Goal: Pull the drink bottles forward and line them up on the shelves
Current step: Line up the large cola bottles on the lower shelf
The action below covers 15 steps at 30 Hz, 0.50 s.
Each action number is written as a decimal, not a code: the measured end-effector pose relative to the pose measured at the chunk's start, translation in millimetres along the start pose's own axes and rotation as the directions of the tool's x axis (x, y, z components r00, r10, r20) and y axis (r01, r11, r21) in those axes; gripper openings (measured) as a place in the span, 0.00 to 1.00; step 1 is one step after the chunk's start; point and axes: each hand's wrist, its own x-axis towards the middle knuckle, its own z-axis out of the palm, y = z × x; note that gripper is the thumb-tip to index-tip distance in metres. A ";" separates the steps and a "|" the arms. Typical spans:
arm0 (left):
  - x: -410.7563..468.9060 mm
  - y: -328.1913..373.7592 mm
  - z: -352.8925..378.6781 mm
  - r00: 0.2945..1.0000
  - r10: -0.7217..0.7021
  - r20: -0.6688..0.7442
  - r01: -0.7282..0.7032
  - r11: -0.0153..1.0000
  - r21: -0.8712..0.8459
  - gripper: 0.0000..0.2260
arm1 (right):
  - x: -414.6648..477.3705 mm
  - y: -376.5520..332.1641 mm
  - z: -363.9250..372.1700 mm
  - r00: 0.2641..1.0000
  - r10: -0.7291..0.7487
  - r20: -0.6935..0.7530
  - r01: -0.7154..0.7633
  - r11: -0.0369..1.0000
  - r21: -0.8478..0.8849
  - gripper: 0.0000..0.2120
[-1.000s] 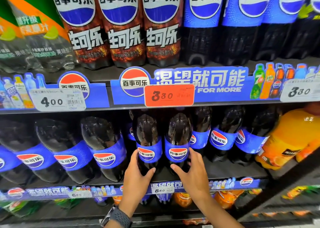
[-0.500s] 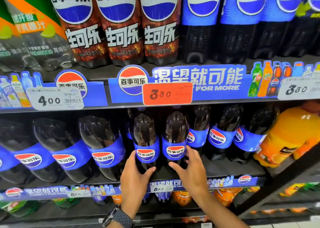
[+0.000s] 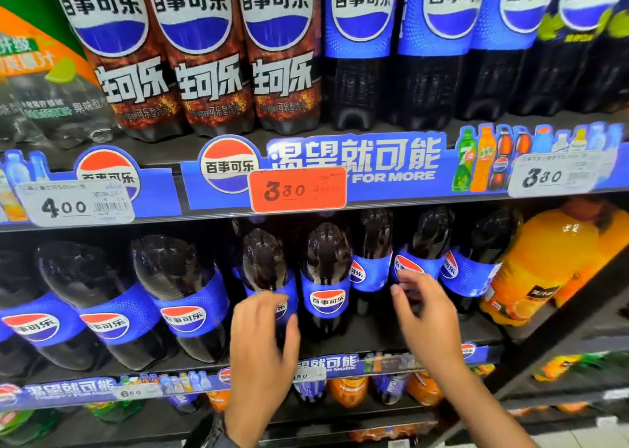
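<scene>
We held left hand (image 3: 262, 340) and right hand (image 3: 423, 318) loose, empty; haste could topple the Pepsi bottle (image 3: 326, 277) between them.

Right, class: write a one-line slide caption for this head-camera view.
Open left hand and open right hand reach toward the cola bottles on the middle shelf.
</scene>
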 end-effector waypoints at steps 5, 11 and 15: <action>52.2 60.5 3.3 0.915 0.392 0.098 -0.395 0.919 0.011 0.16 | 45.3 -21.8 -53.3 0.955 -0.211 -0.206 0.174 0.967 -0.185 0.10; 106.4 120.9 20.3 0.925 0.376 0.060 -0.379 0.893 0.244 0.08 | 101.2 -35.4 -81.9 0.991 -0.077 -0.112 0.029 0.924 -0.380 0.22; 128.5 139.1 33.2 0.959 0.256 0.117 -0.280 0.913 0.297 0.08 | 117.6 -43.3 -72.7 0.992 -0.129 0.012 0.127 0.950 -0.286 0.34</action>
